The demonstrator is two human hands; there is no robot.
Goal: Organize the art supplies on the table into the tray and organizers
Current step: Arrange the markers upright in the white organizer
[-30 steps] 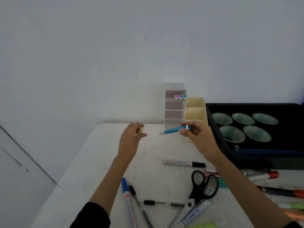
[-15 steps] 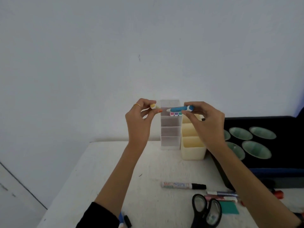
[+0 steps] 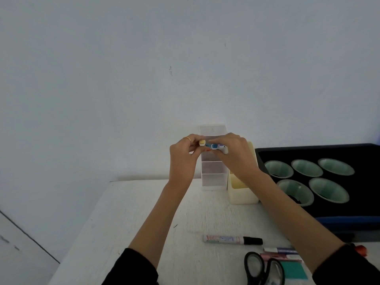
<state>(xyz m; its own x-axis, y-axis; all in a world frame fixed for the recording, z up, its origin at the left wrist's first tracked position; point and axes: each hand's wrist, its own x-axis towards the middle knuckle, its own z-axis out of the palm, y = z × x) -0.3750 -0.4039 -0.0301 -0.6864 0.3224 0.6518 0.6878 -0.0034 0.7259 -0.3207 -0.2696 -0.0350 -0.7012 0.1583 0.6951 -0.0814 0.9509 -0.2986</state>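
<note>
A blue-and-white pen (image 3: 213,146) and a pale yellow cap (image 3: 202,143) are showing against a frosted clear organizer (image 3: 212,175), with a cream organizer (image 3: 242,195) standing beside it. Pale green cups (image 3: 278,169) are sitting in a black tray (image 3: 308,150). A white marker (image 3: 232,239) with a black cap end and black-handled scissors (image 3: 264,268) are lying on the white table (image 3: 133,212).

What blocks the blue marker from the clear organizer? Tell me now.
Nothing visible blocks it. The right hand holds the blue marker just in front of the upper tiers of the clear organizer. The left hand pinches a yellow piece at the marker's end, beside the path, not across it.
</note>
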